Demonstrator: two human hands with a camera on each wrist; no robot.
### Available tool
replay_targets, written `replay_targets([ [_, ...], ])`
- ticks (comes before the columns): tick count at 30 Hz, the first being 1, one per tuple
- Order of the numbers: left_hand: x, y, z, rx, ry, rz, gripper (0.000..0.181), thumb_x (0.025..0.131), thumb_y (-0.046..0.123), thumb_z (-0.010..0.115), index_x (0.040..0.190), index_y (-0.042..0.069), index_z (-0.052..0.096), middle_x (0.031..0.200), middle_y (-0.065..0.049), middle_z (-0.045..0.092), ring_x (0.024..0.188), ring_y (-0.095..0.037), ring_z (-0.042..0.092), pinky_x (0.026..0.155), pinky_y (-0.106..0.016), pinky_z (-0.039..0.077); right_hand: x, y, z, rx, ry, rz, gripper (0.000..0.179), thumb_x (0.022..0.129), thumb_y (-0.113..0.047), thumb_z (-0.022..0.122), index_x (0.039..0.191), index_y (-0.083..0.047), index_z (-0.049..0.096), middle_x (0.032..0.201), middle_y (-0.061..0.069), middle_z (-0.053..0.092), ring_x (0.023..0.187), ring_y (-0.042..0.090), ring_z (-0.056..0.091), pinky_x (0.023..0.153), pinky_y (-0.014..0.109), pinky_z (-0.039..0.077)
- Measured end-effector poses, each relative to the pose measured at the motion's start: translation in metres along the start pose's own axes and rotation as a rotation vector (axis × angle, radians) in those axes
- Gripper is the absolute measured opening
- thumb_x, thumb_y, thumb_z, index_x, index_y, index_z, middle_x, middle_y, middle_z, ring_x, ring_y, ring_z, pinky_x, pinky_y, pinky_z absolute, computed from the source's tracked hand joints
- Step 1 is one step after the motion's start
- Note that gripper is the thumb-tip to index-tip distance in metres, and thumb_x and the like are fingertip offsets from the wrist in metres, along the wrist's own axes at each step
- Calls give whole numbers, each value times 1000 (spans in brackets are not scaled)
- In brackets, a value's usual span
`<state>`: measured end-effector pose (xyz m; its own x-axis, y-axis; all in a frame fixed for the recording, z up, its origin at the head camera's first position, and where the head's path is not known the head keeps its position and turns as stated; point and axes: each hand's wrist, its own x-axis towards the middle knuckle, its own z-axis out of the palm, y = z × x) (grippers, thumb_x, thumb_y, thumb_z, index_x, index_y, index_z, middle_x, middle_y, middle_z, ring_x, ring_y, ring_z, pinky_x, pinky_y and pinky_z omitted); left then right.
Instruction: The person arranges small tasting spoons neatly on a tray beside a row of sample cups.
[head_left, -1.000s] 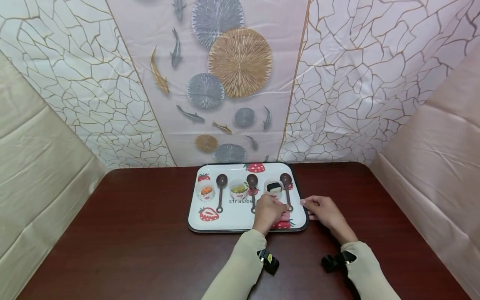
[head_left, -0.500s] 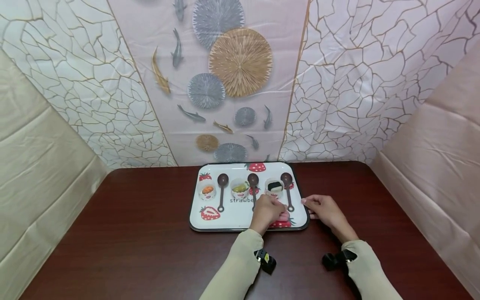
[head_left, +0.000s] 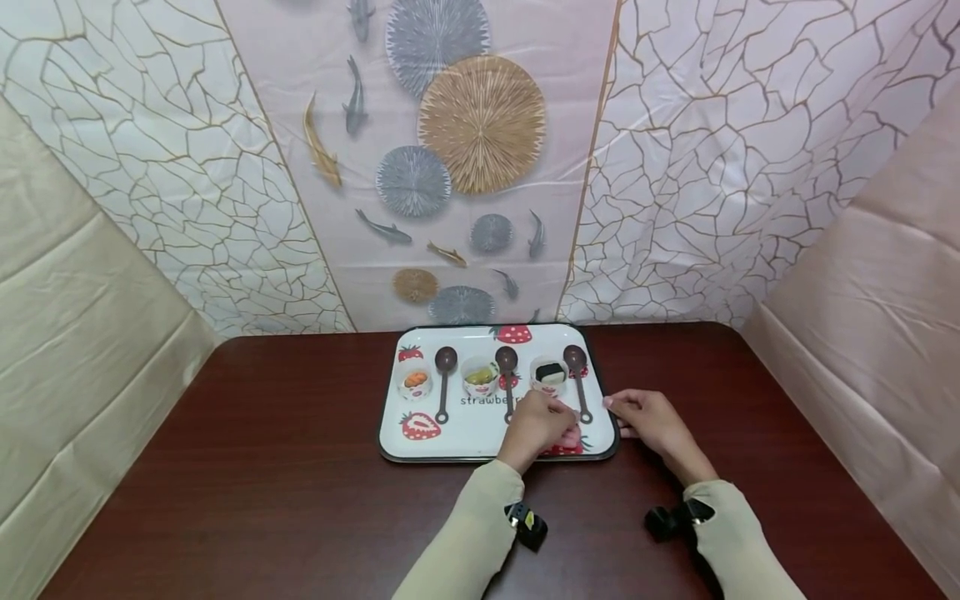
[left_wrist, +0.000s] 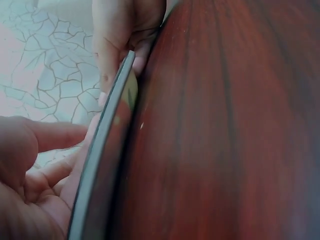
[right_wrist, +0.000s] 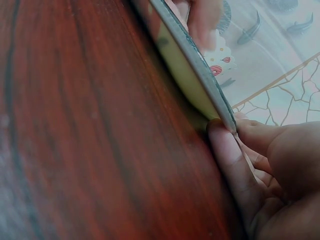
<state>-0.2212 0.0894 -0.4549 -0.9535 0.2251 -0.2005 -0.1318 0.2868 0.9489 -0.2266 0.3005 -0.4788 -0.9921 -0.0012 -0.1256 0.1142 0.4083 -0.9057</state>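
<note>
A white tray (head_left: 450,442) with strawberry prints and a dark rim lies on the table. On it stand three small cups: an orange-filled cup (head_left: 415,384), a green-filled cup (head_left: 479,381) and a cup with black-and-white pieces (head_left: 548,377). Three brown spoons alternate with them: left spoon (head_left: 444,379), middle spoon (head_left: 507,367), right spoon (head_left: 577,371). Over the tray's front right, my left hand (head_left: 536,427) has its fingertips close beside the right spoon's handle end, with nothing visibly gripped. My right hand (right_wrist: 285,170) pinches the tray's right rim between thumb and finger.
The dark red wooden table (head_left: 247,467) extends around the tray. Behind it hangs a patterned cloth backdrop (head_left: 480,250), and beige padded panels (head_left: 862,350) flank both sides. Black wrist cameras (head_left: 528,525) sit on both sleeves.
The right spoon's handle end has swung slightly right. My left fingertips, earlier on that handle, now lie just left of it. My right hand stays at the tray's rim.
</note>
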Motion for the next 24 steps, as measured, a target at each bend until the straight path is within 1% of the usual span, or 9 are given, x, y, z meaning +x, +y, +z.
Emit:
replay_targets([
  [3,-4,2,-9,24,-27,30,16,100,13,71,97,1,81,72,-5,76,55,-8,69,55,-23,60,1,-1,0,-24,1,6,35,108,-21,64,120,12,68,95,4,70,76,3,65,67,22,61],
  [6,-11,4,-23,57,-45,73,17,100,17,71,100,2,80,75,-7,77,58,-12,71,55,-26,61,1,-1,0,-58,10,21,36,108,-23,64,121,10,69,103,8,71,79,4,65,68,22,61],
  [8,-16,4,-34,92,-43,107,17,101,18,71,101,4,80,78,-7,77,62,-16,73,56,-28,61,1,-1,0,-65,6,29,37,108,-24,63,122,10,69,105,10,71,80,5,66,69,23,61],
  [10,-20,4,-44,149,-30,145,18,101,21,71,102,6,81,80,-6,78,66,-18,74,57,-27,60,0,0,-1,-67,8,35,38,108,-25,63,122,10,69,106,10,71,80,6,66,69,23,61],
  [12,-23,4,-53,209,-8,182,18,101,24,71,101,8,81,81,-4,77,67,-15,72,58,-26,57,0,0,-1,-62,7,36,38,108,-25,64,122,10,69,105,10,71,80,6,66,69,23,62],
  [15,-25,3,-65,287,30,215,19,101,28,71,99,13,82,78,1,75,66,-9,67,58,-24,50,0,2,-2,-52,7,36,38,108,-25,64,122,10,69,103,7,72,80,5,65,68,23,61],
  [17,-28,3,-72,323,49,235,19,101,30,71,98,14,81,76,3,74,66,-7,65,59,-25,48,-1,2,-1,-45,8,40,37,108,-25,64,122,10,69,101,5,72,80,5,65,68,22,61],
  [21,-35,2,-86,388,81,270,18,101,32,70,101,17,81,89,5,76,84,-11,70,68,-29,52,-1,1,0,-41,3,42,37,108,-25,64,122,10,68,100,5,71,80,5,65,69,22,61],
  [24,-40,1,-96,402,92,284,18,102,32,70,106,18,81,102,5,76,97,-15,71,78,-34,56,-1,0,-1,-43,6,33,38,108,-25,64,122,10,68,102,6,72,80,5,66,69,23,61],
])
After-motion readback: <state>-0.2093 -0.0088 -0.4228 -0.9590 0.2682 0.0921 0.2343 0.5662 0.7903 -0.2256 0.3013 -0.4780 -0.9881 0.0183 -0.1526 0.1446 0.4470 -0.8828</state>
